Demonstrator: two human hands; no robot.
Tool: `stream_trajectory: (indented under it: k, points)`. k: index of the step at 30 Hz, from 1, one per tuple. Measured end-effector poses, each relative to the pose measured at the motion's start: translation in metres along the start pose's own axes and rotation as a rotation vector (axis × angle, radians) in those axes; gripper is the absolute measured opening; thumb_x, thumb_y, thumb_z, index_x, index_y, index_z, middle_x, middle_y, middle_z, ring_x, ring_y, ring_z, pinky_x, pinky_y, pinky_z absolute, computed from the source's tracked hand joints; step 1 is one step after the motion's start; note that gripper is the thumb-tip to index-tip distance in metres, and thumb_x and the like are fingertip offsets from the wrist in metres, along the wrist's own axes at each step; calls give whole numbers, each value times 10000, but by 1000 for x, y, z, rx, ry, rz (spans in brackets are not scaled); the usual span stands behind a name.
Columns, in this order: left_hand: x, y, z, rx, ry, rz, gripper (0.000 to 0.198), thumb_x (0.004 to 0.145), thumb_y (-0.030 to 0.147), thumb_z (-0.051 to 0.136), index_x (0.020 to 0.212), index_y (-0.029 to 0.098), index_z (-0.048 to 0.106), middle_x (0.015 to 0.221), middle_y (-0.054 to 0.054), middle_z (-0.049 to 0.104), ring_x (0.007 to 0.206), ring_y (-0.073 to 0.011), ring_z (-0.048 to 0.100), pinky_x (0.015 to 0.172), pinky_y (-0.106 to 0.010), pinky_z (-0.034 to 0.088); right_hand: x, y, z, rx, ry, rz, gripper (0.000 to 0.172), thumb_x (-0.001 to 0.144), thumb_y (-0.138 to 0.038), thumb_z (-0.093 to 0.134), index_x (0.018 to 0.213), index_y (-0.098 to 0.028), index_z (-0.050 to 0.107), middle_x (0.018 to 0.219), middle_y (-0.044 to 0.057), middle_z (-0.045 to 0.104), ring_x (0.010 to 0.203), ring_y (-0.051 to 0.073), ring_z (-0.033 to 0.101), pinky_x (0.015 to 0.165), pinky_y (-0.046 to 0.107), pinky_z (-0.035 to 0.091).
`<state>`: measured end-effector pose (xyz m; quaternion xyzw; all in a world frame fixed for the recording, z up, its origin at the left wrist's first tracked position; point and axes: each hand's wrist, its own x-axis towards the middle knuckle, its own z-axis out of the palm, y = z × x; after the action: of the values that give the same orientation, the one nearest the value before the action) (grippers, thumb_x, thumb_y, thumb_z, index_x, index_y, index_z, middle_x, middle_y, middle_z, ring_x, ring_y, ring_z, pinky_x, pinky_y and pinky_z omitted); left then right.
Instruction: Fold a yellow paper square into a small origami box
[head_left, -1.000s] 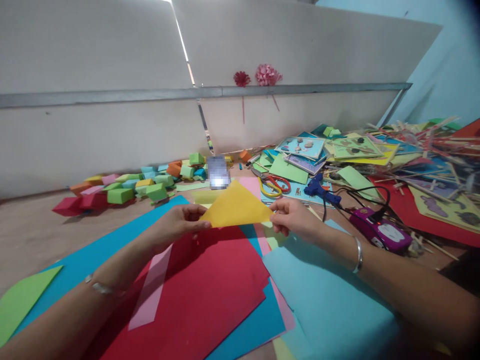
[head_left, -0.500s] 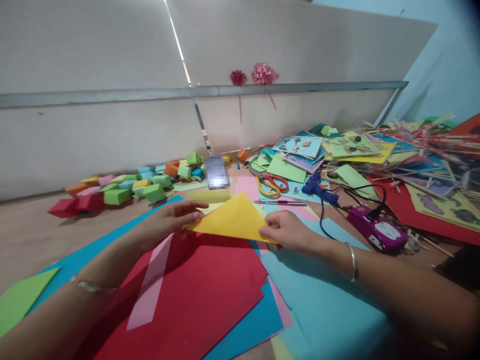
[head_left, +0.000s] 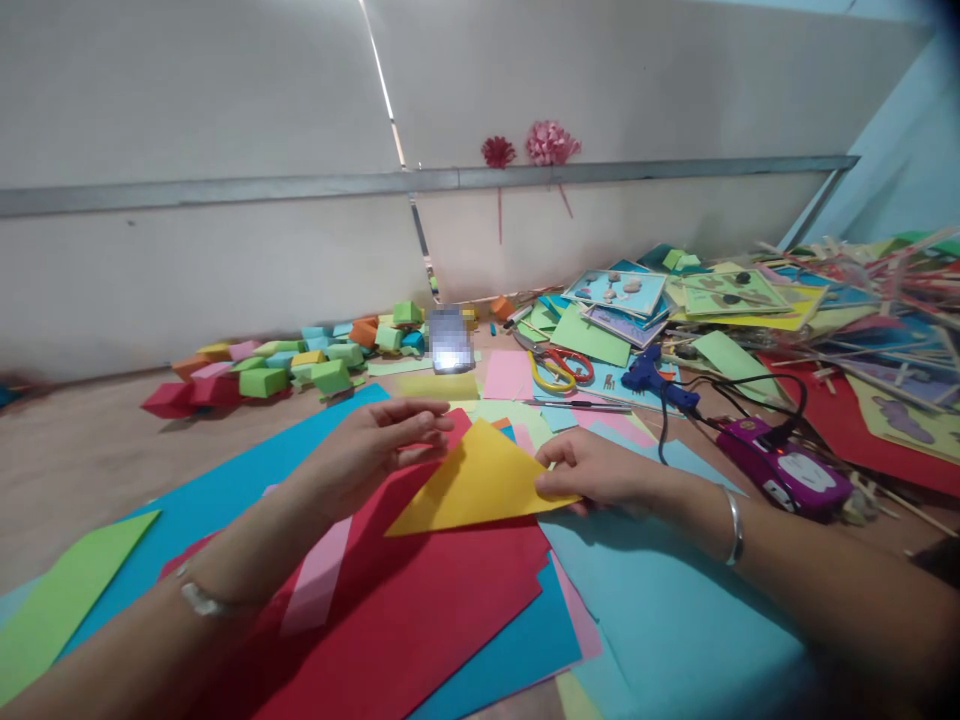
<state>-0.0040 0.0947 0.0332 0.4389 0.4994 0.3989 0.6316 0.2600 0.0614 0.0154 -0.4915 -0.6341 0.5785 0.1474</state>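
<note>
A yellow paper triangle [head_left: 476,480], seemingly folded, is pinched at its right corner by my right hand [head_left: 589,468]. Its left corner points free over the red paper [head_left: 420,600]. My left hand [head_left: 394,435] hovers just left of the triangle, fingers apart and holding nothing. Across the red sheet lies a pink paper strip [head_left: 319,575], partly covered by my left forearm. Light blue paper [head_left: 667,590] spreads under my right forearm, and darker blue paper [head_left: 517,640] shows beneath the red sheet.
Several coloured paper cubes [head_left: 262,382] lie at the back left. Beyond the triangle are yellow-and-red-handled scissors [head_left: 555,372], a pen [head_left: 581,405] and a blue glue gun [head_left: 656,380]. Its cable runs by a purple power box [head_left: 780,470]. Craft cards [head_left: 619,290] pile up at the back right.
My left hand has let go of the triangle's left corner and lifted away. The triangle has turned, its left corner dropping nearer me, while my right hand keeps its pinch.
</note>
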Motion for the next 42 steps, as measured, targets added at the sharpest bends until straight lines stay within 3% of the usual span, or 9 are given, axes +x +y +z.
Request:
stream_trajectory:
  k: [5,11,17,25,29,31,34,36,42]
  points:
    - [-16,-33,32,-88,-190,-171,340,662,413,901,766,125,753,793,-83,738,731,-156,679,699,-254,574,-3,-4,6,-387,9,-52,55,789,-163,602,768,-157,653,524,-31,571,477,101,523,467,204,308]
    - [-16,-49,38,-108,-230,-219,394,576,421,942,719,106,753,796,-79,727,693,-123,659,661,-189,526,-8,-8,15,-1122,463,-315,203,913,-331,663,986,-142,673,810,99,693,692,196,592,553,285,228]
    - [-17,-48,42,-248,-263,-263,196,586,175,885,665,136,710,625,-21,663,610,-98,618,612,-177,495,13,-15,38,-1255,598,-1059,242,991,-164,476,804,-151,629,732,43,598,678,162,484,607,315,280]
    - [-21,-47,43,-231,-241,-322,219,528,99,798,714,157,698,614,-5,625,609,-144,629,550,-225,486,32,-17,54,-1317,670,-1431,303,922,-55,458,669,-172,578,636,37,572,585,163,441,552,341,238]
    - [-16,-48,36,-162,-208,-251,199,557,170,847,678,139,691,574,-9,614,548,-122,581,510,-209,453,13,-27,53,-1241,471,-1168,270,922,-77,461,728,-154,633,709,66,638,615,171,495,556,332,293]
    - [-14,-46,32,-64,-196,-169,201,648,278,842,678,131,709,563,-14,607,482,-86,497,455,-194,394,-6,-36,49,-1118,162,-928,197,912,-135,554,742,-155,651,763,60,674,634,157,514,558,305,328]
    - [-13,-40,30,50,-188,-90,255,693,365,830,704,125,746,619,-33,631,468,-65,420,406,-194,296,-31,-50,39,-884,-556,-728,345,960,-175,588,615,-179,604,625,-30,630,553,89,471,541,231,332]
    - [-13,-36,30,67,-176,-77,288,649,392,855,694,129,748,639,-37,632,487,-68,417,402,-198,258,-36,-54,32,-850,-484,-588,418,960,-212,610,547,-175,551,555,-37,579,518,84,429,531,235,302]
    - [-25,-31,37,192,-180,18,412,714,570,760,742,162,715,566,8,548,482,-91,407,443,-227,260,-12,-46,25,-940,231,-394,80,879,-165,686,807,-151,654,801,39,665,705,139,542,574,257,254]
